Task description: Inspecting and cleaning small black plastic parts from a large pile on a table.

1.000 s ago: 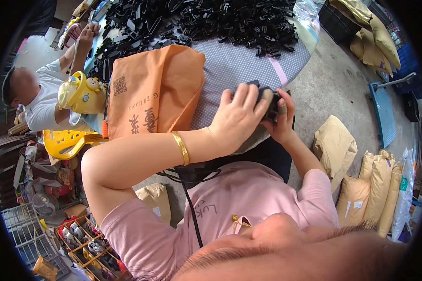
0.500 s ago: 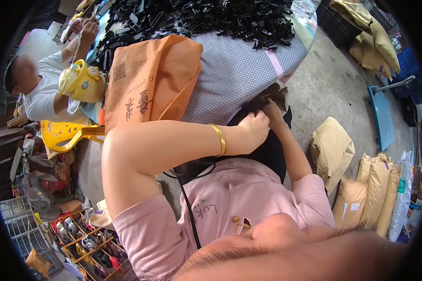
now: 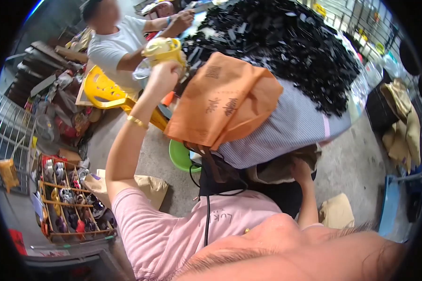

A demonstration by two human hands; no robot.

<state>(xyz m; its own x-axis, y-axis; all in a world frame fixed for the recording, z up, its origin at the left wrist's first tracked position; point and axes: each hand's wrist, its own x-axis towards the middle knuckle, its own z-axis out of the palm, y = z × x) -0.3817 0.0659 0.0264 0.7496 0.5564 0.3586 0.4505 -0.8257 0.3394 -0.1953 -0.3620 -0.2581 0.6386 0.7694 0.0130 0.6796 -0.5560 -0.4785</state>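
Observation:
My left hand (image 3: 165,77) is raised at the far left end of the table, its fingers curled, in front of a yellow cup-shaped container (image 3: 163,49) with a pale figure on top. Whatever the fingers hold, if anything, is hidden. My right hand (image 3: 301,171) grips the rim of an open brown bag (image 3: 267,171) on my lap, beside the table edge. Between my hands an orange cloth bag (image 3: 225,103) hangs over the near table edge. Behind it lies a big heap of small black plastic parts (image 3: 286,51) on a dotted tablecloth (image 3: 286,126).
A co-worker in a white shirt (image 3: 110,47) works at the table's far left, by a yellow chair (image 3: 103,91). A green basin (image 3: 180,154) stands under the table edge. A shoe rack (image 3: 72,201) is at left; paper sacks (image 3: 337,210) and a blue cart (image 3: 388,203) are at right.
My left hand has left its place beside my right hand and swung far left to the yellow container. My right hand stays at the brown bag. My view has turned left.

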